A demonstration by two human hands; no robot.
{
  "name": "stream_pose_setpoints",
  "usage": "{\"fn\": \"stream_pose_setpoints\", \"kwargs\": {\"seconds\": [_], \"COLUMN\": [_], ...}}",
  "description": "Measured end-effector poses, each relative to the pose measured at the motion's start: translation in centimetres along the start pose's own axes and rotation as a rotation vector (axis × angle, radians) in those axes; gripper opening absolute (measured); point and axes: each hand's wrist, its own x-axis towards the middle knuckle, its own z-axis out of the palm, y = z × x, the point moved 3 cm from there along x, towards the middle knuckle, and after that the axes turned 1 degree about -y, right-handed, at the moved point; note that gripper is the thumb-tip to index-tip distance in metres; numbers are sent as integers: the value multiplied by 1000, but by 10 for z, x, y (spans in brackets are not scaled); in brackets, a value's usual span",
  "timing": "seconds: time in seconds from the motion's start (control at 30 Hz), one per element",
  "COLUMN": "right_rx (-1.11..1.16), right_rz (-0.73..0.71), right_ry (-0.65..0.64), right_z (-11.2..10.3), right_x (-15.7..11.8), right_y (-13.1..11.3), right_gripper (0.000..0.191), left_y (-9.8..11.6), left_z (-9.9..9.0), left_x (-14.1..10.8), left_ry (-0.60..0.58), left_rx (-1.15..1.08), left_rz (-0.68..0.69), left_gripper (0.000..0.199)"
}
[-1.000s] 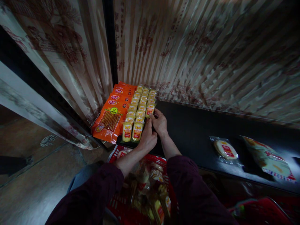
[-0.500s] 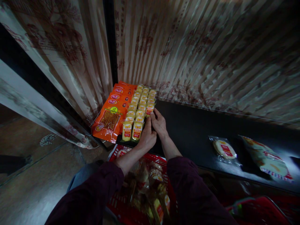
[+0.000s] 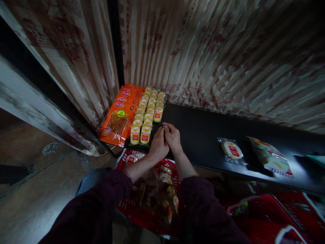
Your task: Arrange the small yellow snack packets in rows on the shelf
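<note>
On the black shelf [image 3: 200, 128], wrapped yellow snack cakes [image 3: 145, 134] stand packed in three rows. The right-hand row is shorter, and its front cake [image 3: 157, 114] stands just beyond my fingertips. My left hand [image 3: 158, 146] is closed, fingers curled, in front of that row. Touching it at the fingertips, my right hand [image 3: 173, 136] is closed too. Whatever lies between them, if anything, is hidden. Left of the rows lie overlapping orange bags [image 3: 117, 123] of stick snacks.
Below the shelf edge, a red basket [image 3: 142, 218] holds several wrapped snacks. A round wrapped cake [image 3: 232, 150] and a pale snack bag [image 3: 271, 157] lie farther right. More red baskets [image 3: 266, 213] stand at lower right. A printed curtain [image 3: 198, 61] hangs behind the shelf.
Both hands have drawn back slightly from the front cake of the right-hand row, leaving a small gap. The view has shifted a little to the right.
</note>
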Motion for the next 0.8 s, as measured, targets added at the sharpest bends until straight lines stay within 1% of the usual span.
{"fn": "stream_pose_setpoints", "kwargs": {"seconds": [0.07,0.23,0.4,0.53,0.6,0.67,0.73,0.8], "right_rx": [-6,-78,-107,-60,-41,-30,-18,9], "right_rz": [-6,-55,-177,-197,-202,-199,-180,-139], "right_ry": [-9,24,0,11,18,14,13,21], "right_z": [-3,-8,-10,-16,-20,-23,-24,-23], "right_x": [-10,-43,-83,-114,-125,-133,-138,-142], "right_y": [-1,-7,-18,-20,-19,-19,-19,-17], "right_gripper": [32,31,37,40,41,42,42,42], "left_y": [1,1,3,6,6,5,5,7], "left_z": [-2,-11,-15,-14,-17,-22,-28,-34], "left_x": [-6,-26,-59,-83,-88,-88,-88,-89], "left_ry": [-30,-95,-103,-139,-151,-156,-186,-222], "left_rx": [63,184,262,271,256,252,271,283], "left_rz": [42,148,205,253,280,280,276,289], "left_gripper": [63,55,42,45,43,37,32,32]}}
